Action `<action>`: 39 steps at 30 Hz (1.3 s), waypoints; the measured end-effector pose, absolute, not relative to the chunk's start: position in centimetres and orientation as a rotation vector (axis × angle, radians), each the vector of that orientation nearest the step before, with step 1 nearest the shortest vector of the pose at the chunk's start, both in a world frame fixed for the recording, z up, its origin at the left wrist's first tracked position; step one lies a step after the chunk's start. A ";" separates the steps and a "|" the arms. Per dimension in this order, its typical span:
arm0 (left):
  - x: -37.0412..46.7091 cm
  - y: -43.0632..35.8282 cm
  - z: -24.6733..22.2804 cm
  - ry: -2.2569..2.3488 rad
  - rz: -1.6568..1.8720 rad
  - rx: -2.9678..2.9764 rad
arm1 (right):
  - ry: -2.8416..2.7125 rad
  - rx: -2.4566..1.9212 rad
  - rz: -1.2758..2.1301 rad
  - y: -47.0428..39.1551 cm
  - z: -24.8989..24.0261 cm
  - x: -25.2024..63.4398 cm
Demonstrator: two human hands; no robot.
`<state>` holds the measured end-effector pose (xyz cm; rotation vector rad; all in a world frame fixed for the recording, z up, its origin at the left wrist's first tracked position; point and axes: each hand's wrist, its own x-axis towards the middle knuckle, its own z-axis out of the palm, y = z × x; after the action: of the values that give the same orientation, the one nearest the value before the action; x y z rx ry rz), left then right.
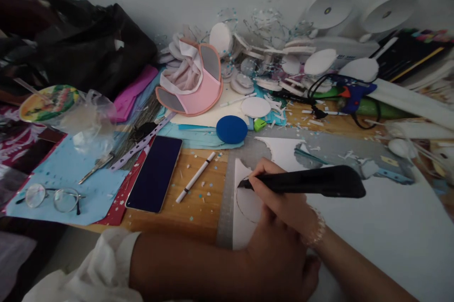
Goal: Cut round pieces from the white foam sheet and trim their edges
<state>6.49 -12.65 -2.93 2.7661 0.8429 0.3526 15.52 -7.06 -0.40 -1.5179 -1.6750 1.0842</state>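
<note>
My right hand (pixel 283 198) is closed round a long black tool (pixel 312 182), its dark tip resting on a white sheet (pixel 383 226) at the edge of a traced circle (pixel 248 205). My left hand (pixel 278 254) lies below and partly under the right one, pressed on the sheet. Its fingers are mostly hidden, so their pose is unclear. Curved notches mark the upper edge of the sheet, which rests on a grey mat (pixel 227 198). Left of the mat lie a white pen (pixel 196 177) and a dark phone (pixel 155 173).
A blue disc (pixel 231 129), a pink visor (pixel 191 80) and white discs (pixel 256 107) sit behind. At left are glasses (pixel 56 198), scissors (pixel 95 168) and a black bag (pixel 92 47). A blue-grey cutter (pixel 393 175) lies at right. Paper scraps are scattered about.
</note>
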 end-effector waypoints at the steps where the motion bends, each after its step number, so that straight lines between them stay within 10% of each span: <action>1: 6.5 -12.7 -3.0 0.846 0.345 2.773 | -1.663 -1.509 1.086 -7.0 -0.4 15.6; 39: 6.7 -12.6 -2.9 0.788 0.244 2.733 | -1.594 -1.480 1.060 -7.0 -0.6 15.9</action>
<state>6.73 -12.56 -2.86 2.7332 0.7881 0.2444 15.86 -7.02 -0.64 -1.4803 -1.5942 1.0604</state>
